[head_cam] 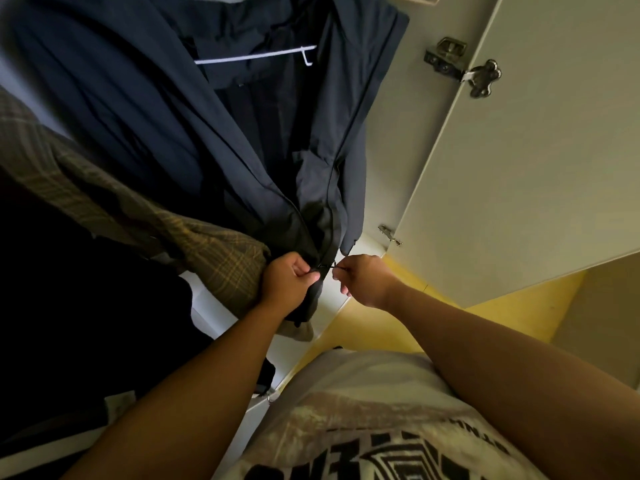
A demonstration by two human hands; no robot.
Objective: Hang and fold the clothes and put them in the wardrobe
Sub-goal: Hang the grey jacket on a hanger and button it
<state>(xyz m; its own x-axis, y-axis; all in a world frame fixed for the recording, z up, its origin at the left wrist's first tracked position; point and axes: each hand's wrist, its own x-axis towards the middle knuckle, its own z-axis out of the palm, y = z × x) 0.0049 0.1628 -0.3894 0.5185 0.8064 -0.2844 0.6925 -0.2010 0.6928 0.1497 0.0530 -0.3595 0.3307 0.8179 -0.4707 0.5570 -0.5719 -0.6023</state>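
Counted at the wardrobe: three garments, two hands, two hinges.

One dark navy zip-front jacket (145, 126) hangs on one thin white hanger (256, 56), with one small black zip pull (329, 266) at its near end; one brown plaid garment (145, 216) is to its left; one white T-shirt with black print (374, 420) is nearest. Two bare hands: one left hand (289, 282), one right hand (363, 280). One white flat-panel wardrobe door (540, 168) on the right carries two metal hinges, one far (450, 57) and one nearer (389, 234).
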